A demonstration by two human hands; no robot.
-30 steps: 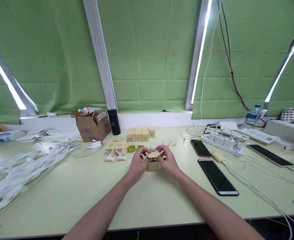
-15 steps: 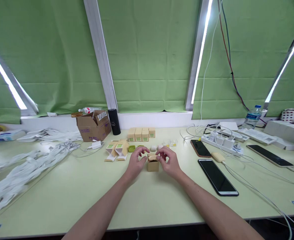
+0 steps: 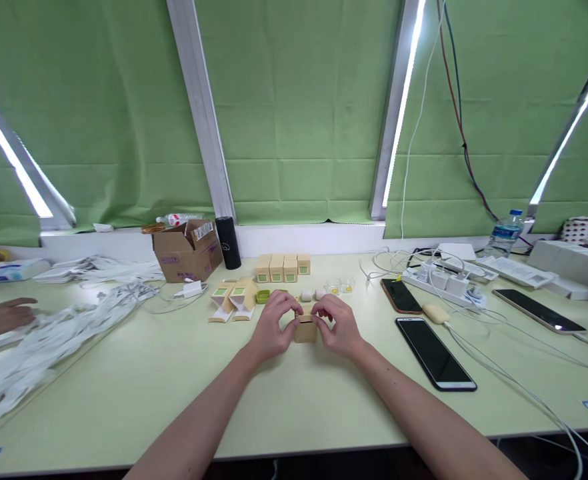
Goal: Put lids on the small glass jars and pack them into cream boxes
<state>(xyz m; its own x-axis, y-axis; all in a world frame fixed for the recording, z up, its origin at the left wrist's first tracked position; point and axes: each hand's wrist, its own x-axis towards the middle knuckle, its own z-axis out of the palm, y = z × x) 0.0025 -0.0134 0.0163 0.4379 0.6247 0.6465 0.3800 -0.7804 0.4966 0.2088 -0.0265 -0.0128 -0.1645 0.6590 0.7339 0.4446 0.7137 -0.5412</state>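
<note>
A small brown cardboard box [image 3: 305, 332] stands on the table in front of me, its top nearly closed with a thin dark gap along the near edge. My left hand [image 3: 276, 325] pinches the box's upper left side between thumb and fingers. From the right, my right hand [image 3: 338, 325] grips the opposite upper corner in the same way. Behind my hands are a green tray-like piece [image 3: 263, 297], small white round pieces [image 3: 307, 296] and clear pieces with yellow [image 3: 340, 286]. Two flattened, unfolded boxes [image 3: 243, 297] lie to the left.
Several finished-looking small boxes [image 3: 277, 268] stand in a row at the back. A carton [image 3: 188, 251] and black cylinder [image 3: 228, 243] are back left. Phones [image 3: 435, 353], a power strip [image 3: 444, 285] and cables lie right. At far left, another person's hand [image 3: 4, 319] is over white strips [image 3: 69, 327].
The box's top flap has been folded down. My left hand has moved in from beside the box onto its edge. Another person's hand has come further in at far left.
</note>
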